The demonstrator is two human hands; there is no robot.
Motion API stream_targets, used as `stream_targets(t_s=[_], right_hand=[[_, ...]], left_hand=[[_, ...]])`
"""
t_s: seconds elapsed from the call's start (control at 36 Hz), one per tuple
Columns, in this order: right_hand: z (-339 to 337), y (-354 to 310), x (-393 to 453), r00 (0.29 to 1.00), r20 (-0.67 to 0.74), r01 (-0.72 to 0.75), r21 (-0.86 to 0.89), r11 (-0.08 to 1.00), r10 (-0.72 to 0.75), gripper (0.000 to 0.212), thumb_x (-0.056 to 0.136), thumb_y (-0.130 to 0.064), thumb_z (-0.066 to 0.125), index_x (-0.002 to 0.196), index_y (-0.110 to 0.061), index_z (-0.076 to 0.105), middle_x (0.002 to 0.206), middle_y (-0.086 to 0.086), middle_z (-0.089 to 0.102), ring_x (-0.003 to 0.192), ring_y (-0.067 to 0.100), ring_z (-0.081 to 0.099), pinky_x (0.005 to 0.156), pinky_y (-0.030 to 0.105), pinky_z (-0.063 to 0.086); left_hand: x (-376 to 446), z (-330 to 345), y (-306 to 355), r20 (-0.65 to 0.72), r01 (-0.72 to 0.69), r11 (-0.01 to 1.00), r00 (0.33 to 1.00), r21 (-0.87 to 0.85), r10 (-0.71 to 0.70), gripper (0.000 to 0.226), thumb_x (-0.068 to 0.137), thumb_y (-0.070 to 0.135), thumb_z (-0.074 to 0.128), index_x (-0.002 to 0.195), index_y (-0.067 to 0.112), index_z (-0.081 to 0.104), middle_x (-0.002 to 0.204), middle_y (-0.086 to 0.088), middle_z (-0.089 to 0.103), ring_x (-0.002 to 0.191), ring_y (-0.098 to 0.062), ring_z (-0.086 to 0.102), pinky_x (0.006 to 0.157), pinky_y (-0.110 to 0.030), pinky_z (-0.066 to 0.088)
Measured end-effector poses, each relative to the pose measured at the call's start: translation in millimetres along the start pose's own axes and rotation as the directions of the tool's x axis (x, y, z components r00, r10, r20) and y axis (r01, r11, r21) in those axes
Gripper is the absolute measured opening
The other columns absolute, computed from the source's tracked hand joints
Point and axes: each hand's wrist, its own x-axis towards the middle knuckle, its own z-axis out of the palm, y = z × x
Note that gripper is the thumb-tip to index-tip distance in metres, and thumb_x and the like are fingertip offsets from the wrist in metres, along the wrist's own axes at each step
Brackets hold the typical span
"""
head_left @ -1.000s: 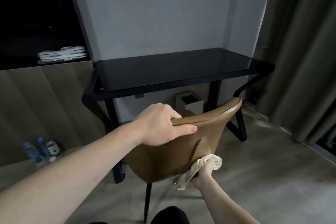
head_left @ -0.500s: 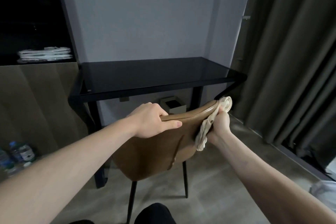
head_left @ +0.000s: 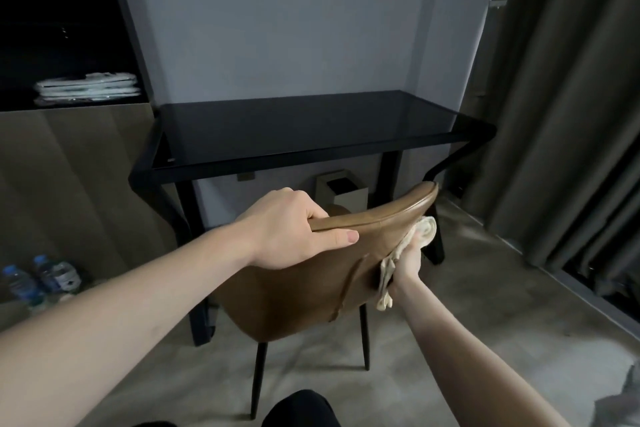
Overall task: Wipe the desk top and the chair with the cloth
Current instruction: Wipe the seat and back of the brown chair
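Chair seat: hidden behind the brown backrest of the chair, which also covers the front legs.
Right hand: fingers largely masked by the cloth it presses to the backrest edge.
Left hand: fingertips out of sight over the top rim.
Bottles: labels too small to read.
Shelf stack: blurred, contents unclear.
Bin: partly hidden under the tabletop.

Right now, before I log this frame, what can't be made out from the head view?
- Chair seat: hidden behind its own backrest.
- Right hand fingers: mostly covered by the cloth.
- Left hand fingertips: curled over the backrest's top edge.
- Bottles labels: too small and blurred.
- Stack on the shelf: too blurred to identify.
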Motion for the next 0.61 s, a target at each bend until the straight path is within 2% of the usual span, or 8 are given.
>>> stream_targets(t_s=[0.06, 0.11, 0.17, 0.31, 0.42, 0.5, 0.56, 0.61], right_hand=[[-4.6, 21.3, 11.8, 0.998, 0.042, -0.044, -0.016, 0.999, 0.044, 0.082, 0.095, -0.077, 0.036, 0.136, -0.012, 0.062, 0.106, 0.007, 0.07, 0.113, 0.036, 0.064, 0.104, 0.052, 0.045], [-7.6, 41.0, 17.5, 0.995, 0.087, -0.051, -0.024, 0.998, 0.053, 0.065, 0.107, -0.057, 0.027, 0.147, -0.009, 0.047, 0.105, 0.003, 0.063, 0.101, 0.03, 0.064, 0.083, 0.043, 0.051], [-11.9, 59.5, 19.6, 0.994, 0.075, -0.079, -0.025, 0.997, 0.081, 0.057, 0.109, -0.051, 0.026, 0.144, -0.011, 0.048, 0.112, 0.006, 0.063, 0.091, 0.024, 0.063, 0.076, 0.039, 0.05], [-13.0, 74.4, 16.5, 0.968, 0.048, -0.252, 0.11, 0.962, 0.248, 0.063, 0.097, -0.064, 0.037, 0.125, -0.016, 0.067, 0.124, 0.009, 0.071, 0.116, 0.03, 0.063, 0.111, 0.049, 0.043], [-5.6, 57.1, -0.3, 0.967, 0.048, -0.256, 0.167, 0.952, 0.251, 0.059, 0.1, -0.058, 0.037, 0.128, -0.013, 0.063, 0.134, 0.01, 0.064, 0.125, 0.032, 0.057, 0.116, 0.054, 0.036], [1.5, 30.0, -32.9, 0.957, 0.032, -0.289, 0.157, 0.944, 0.287, 0.059, 0.097, -0.061, 0.043, 0.128, -0.016, 0.066, 0.129, 0.007, 0.064, 0.129, 0.032, 0.054, 0.118, 0.053, 0.032], [6.0, 9.8, -51.6, 0.97, 0.075, -0.24, 0.135, 0.961, 0.231, 0.059, 0.099, -0.059, 0.044, 0.133, -0.014, 0.061, 0.131, 0.01, 0.062, 0.13, 0.033, 0.053, 0.117, 0.052, 0.034], [9.5, -11.9, -69.0, 0.98, 0.119, -0.175, 0.139, 0.975, 0.158, 0.06, 0.1, -0.059, 0.042, 0.138, -0.015, 0.057, 0.132, 0.012, 0.059, 0.133, 0.035, 0.051, 0.118, 0.053, 0.033]], left_hand=[[0.9, -0.3, 0.1, 0.0, -0.003, 1.0, 1.0, 0.016, 0.003, 0.069, 0.082, 0.082, 0.051, 0.066, 0.018, 0.07, 0.052, -0.009, 0.045, 0.048, -0.019, 0.046, 0.062, -0.041, 0.049], [1.9, 0.0, -0.9, 0.006, -0.006, 1.0, 1.0, 0.01, 0.006, 0.071, 0.083, 0.081, 0.053, 0.065, 0.014, 0.067, 0.048, -0.003, 0.038, 0.046, -0.016, 0.04, 0.06, -0.042, 0.046], [2.6, 0.4, -2.5, 0.012, -0.008, 1.0, 1.0, 0.0, 0.008, 0.07, 0.083, 0.081, 0.053, 0.065, 0.015, 0.068, 0.046, 0.0, 0.036, 0.045, -0.014, 0.039, 0.056, -0.037, 0.042], [3.4, -0.5, -2.5, 0.019, -0.028, 0.999, 0.999, -0.017, 0.029, 0.061, 0.084, 0.078, 0.054, 0.065, 0.022, 0.072, 0.044, 0.004, 0.038, 0.043, -0.012, 0.041, 0.055, -0.032, 0.041], [4.7, -0.2, -1.6, 0.012, -0.018, 0.999, 1.0, -0.032, 0.019, 0.063, 0.082, 0.081, 0.054, 0.059, 0.024, 0.068, 0.045, 0.002, 0.041, 0.044, -0.013, 0.044, 0.058, -0.039, 0.048], [6.8, -2.3, 2.6, 0.009, -0.008, 0.999, 1.0, -0.038, 0.008, 0.063, 0.083, 0.082, 0.052, 0.057, 0.026, 0.068, 0.043, 0.006, 0.047, 0.044, -0.011, 0.05, 0.054, -0.029, 0.043], [10.0, -4.7, 8.0, 0.012, 0.004, 0.999, 1.0, -0.042, -0.004, 0.07, 0.086, 0.079, 0.05, 0.06, 0.017, 0.068, 0.04, 0.01, 0.047, 0.041, -0.008, 0.05, 0.052, -0.019, 0.038], [15.2, -4.8, 12.9, 0.004, 0.014, 0.999, 1.0, -0.037, -0.014, 0.077, 0.089, 0.076, 0.05, 0.055, 0.007, 0.052, 0.039, 0.002, 0.04, 0.038, -0.008, 0.044, 0.053, -0.023, 0.034]])
